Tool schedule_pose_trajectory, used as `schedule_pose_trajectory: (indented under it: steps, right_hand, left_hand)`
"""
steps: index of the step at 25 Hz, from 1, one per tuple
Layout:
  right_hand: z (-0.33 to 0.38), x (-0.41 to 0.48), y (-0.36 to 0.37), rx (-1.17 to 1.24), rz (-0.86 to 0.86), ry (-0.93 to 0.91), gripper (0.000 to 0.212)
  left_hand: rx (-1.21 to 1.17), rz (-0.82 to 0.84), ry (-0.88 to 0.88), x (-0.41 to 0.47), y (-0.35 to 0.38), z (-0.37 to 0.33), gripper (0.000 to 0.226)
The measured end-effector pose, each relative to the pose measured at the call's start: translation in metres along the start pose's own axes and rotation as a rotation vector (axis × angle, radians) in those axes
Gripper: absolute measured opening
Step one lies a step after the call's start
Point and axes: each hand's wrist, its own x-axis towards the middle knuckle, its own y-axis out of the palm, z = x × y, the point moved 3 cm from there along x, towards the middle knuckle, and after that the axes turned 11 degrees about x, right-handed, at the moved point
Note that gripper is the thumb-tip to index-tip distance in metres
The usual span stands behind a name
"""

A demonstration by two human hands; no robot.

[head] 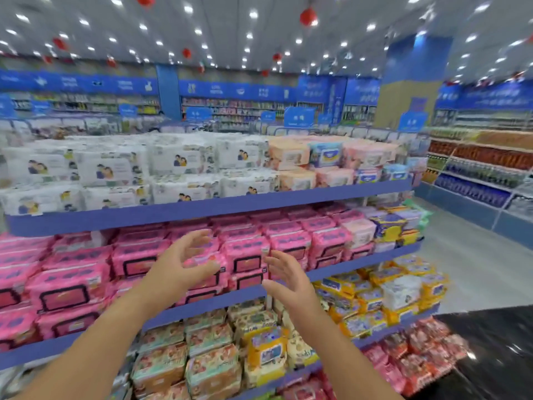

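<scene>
Both hands are raised in front of the second shelf [360, 262], palms turned toward each other, fingers spread and loosely bent, holding nothing. My left hand [184, 264] hangs before the faces of the pink packs [246, 255]. Its fingertips overlap one pack front, but through the blur I cannot tell whether they touch it. My right hand [288, 280] sits a little lower, close to that shelf's blue front lip, and one pack front shows in the gap between the two hands.

The pink packs are stacked side against side in rows along the second shelf, their fronts near flush with the lip. The top shelf [202, 209], loaded with white packs [112, 168], overhangs them and leaves only a low slot above the pink stack. Under my wrists, yellow packs [266, 350] and patterned ones crowd the third shelf.

The open room is to the right, where the grey aisle floor [473, 255] runs past the shelf end, with another rack [473, 180] along its far side.
</scene>
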Motion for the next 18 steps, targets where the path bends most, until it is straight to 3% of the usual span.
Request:
schedule_pose_trajectory:
  steps: [3, 6, 13, 18]
  right_hand:
    - [0.031, 0.029, -0.079, -0.072, -0.017, -0.048, 0.067]
    - [0.057, 0.057, -0.14, -0.12, -0.034, -0.073, 0.081]
    - [0.085, 0.161, -0.234, -0.229, -0.074, -0.145, 0.095]
    - [0.1, 0.254, -0.278, -0.193, -0.067, -0.154, 0.062]
  left_hand:
    - [0.004, 0.012, 0.069, 0.063, 0.045, -0.037, 0.074]
    - [0.038, 0.04, 0.095, 0.118, 0.078, -0.062, 0.064]
    - [0.135, 0.08, 0.183, 0.253, 0.112, -0.096, 0.092]
    - [0.212, 0.045, 0.251, 0.358, 0.11, -0.109, 0.079]
